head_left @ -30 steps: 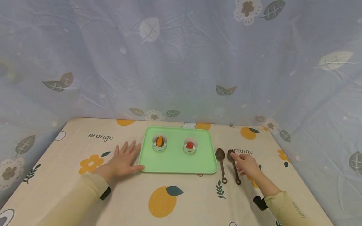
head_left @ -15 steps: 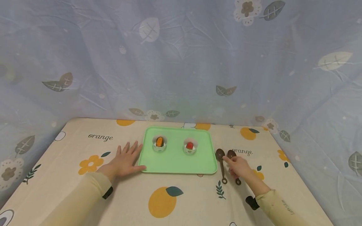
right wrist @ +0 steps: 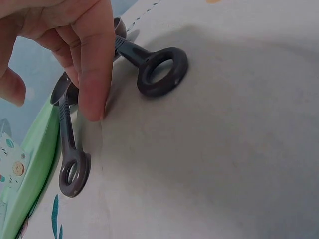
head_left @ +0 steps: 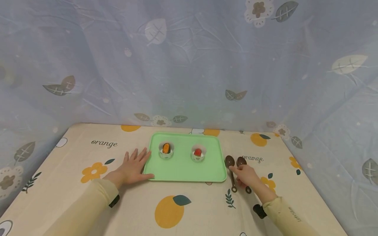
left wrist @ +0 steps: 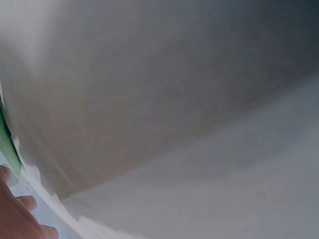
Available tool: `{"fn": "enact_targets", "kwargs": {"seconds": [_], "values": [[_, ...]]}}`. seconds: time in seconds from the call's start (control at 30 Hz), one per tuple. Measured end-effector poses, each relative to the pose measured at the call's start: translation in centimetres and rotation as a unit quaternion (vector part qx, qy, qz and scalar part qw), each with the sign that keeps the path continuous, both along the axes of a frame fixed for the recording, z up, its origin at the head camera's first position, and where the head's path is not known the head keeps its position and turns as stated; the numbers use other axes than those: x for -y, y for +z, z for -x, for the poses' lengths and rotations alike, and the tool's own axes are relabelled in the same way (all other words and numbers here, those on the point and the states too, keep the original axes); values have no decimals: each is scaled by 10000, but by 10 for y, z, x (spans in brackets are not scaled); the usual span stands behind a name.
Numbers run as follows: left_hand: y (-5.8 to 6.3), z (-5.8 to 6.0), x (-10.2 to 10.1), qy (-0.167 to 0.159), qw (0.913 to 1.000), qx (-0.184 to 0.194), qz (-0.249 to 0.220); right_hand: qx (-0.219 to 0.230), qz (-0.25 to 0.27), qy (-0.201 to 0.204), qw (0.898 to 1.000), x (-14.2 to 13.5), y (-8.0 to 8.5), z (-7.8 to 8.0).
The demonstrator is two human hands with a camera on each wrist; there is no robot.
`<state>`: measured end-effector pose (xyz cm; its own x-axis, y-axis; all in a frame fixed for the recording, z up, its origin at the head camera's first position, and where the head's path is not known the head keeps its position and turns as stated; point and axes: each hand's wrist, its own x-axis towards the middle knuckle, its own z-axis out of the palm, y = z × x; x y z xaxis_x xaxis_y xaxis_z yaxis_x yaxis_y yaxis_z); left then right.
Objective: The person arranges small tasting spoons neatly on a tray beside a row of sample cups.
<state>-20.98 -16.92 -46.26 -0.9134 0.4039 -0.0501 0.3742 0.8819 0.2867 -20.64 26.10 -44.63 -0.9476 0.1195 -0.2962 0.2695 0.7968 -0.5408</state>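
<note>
My left hand (head_left: 133,169) lies with spread fingers at the left edge of the green tray (head_left: 183,172), thumb and fingertips right at its rim. Two dark brown spoons with ring-ended handles lie right of the tray. My right hand (head_left: 248,177) is over them, its fingertips at the neck of the left spoon (head_left: 229,160). It covers most of the handle of the right spoon (head_left: 241,160). In the right wrist view, thumb and fingers are apart, the fingers pointing down between the left spoon's handle (right wrist: 66,127) and the right spoon's ring (right wrist: 142,79).
Two small white patterned cups stand on the tray. The left cup (head_left: 166,156) holds an orange piece (head_left: 166,148) with something dark, the right cup (head_left: 198,158) a red piece (head_left: 198,152). A printed cloth (head_left: 124,209) covers the table; a blue-grey curtain (head_left: 189,65) hangs behind.
My right hand has moved left and slightly down, from the right spoon's bowl to the left spoon's neck. The left hand has slid slightly right over the tray rim. The spoons have stayed put.
</note>
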Motion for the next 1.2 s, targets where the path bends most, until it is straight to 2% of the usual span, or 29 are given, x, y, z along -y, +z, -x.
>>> {"fn": "enact_targets", "kwargs": {"seconds": [0.17, 0.73, 0.97, 1.2], "values": [[0, 1, -1, -45, 10000, 66, -34, 29, -87, 19, 10000, 2, -2, 3], [-1, 3, -2, -208, 9994, 241, 104, 43, 108, 122, 9999, 6, -6, 5], [5, 3, -3, -229, 9987, 424, 185, 140, 462, 55, 9988, 7, -8, 7], [1, 5, -2, -231, 9987, 425, 180, 368, 914, -232, 9949, 6, -10, 9]]}}
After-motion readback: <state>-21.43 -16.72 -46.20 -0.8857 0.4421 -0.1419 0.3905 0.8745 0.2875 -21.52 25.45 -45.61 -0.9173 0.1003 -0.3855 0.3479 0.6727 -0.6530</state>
